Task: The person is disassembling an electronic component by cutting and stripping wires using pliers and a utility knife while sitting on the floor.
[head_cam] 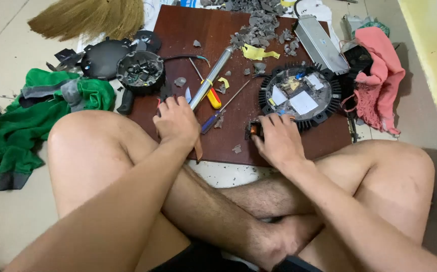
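We sit cross-legged at a brown board [238, 146]. Our right hand [279, 138] pinches a small black part [253, 130] with an orange spot, just below the round black housing [300, 93]. Our left hand [177, 121] curls beside a metal rod [209, 80], which slants up and right.

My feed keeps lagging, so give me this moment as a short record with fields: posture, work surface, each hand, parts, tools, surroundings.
posture: seated cross-legged on tiled floor
surface: brown board
left hand: on the board's near left, resting on a metal tube; grip unclear
right hand: closed on a small black part beside the round finned housing
parts: second round housing, grey rectangular box, grey debris pile
tools: blue-handled screwdriver
surroundings: green cloth, pink cloth, broom
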